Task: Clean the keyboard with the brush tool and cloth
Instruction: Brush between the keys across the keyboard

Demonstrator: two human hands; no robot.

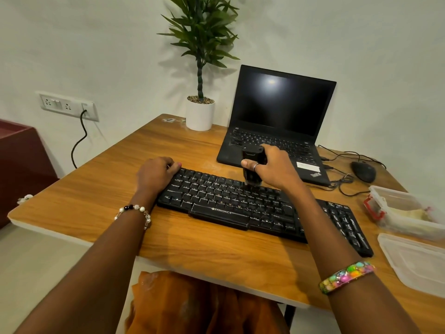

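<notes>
The keyboard [252, 208] is black, with a long body and the word ZEBRONICS printed under the space bar. It lies slanted on the wooden table [216, 256], and its right end comes close to the near table edge. Between the keyboard and the near edge there is a wide strip of bare wood, and left of the keyboard the table is also open until the left edge.

The brush tool [252, 165] is a dark, blocky piece standing upright over the middle upper rows of the keyboard. Its lower end touches the keys or is just above them; I cannot tell which. The right hand [277, 167] grips the brush tool from the right side, with the thumb across its front and the other fingers curled behind it. The left hand [155, 174] rests on the far left corner of the keyboard, its fingers bent over the edge there.

Just behind the keyboard stands an open laptop [279, 121] with a dark screen. Left of the laptop, far behind the keyboard, is a plant [200, 68] in a white pot. Right of the keyboard, behind its right end, lies a mouse [363, 171] with tangled cables. Near the right end of the keyboard sit a clear plastic container [404, 210] and its lid [419, 261], which narrow the room on this side.
</notes>
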